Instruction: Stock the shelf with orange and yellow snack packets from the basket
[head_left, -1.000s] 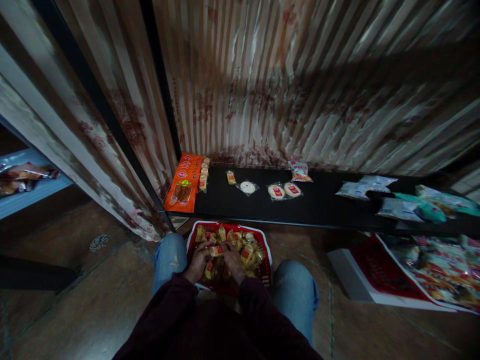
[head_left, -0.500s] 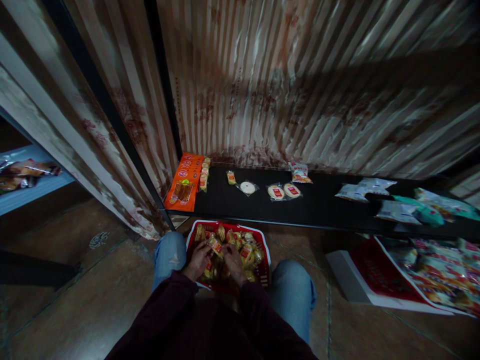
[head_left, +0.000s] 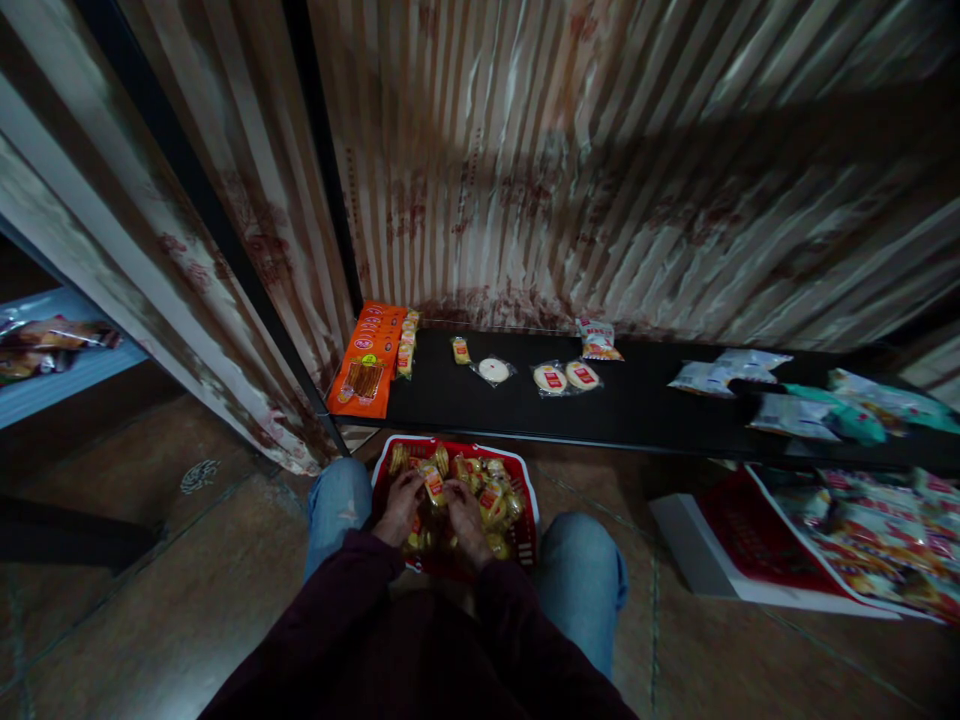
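Observation:
Between my knees stands a red basket point(head_left: 529, 540) with a pale rim, filled with several small yellow cracker packets point(head_left: 493, 503) in clear wrap. Over it, my left hand point(head_left: 401, 507) and my right hand point(head_left: 465, 515) pinch one cracker packet point(head_left: 434, 484) with a red-and-white label from both sides. The fingers of both hands are curled in, and some fingertips are hidden behind the packet.
On the black shelf point(head_left: 637, 410) ahead lie orange snack bags point(head_left: 367, 372), yellow packets point(head_left: 406, 345), round white wrapped cakes point(head_left: 550, 378) and silvery bags point(head_left: 720, 375). A second red basket point(head_left: 735, 540) with packaged food stands at right. A black post point(head_left: 225, 240) rises at left.
The held packet has turned more upright between my fingers, its label now facing me. Both hands remain over the basket; the view has shifted slightly.

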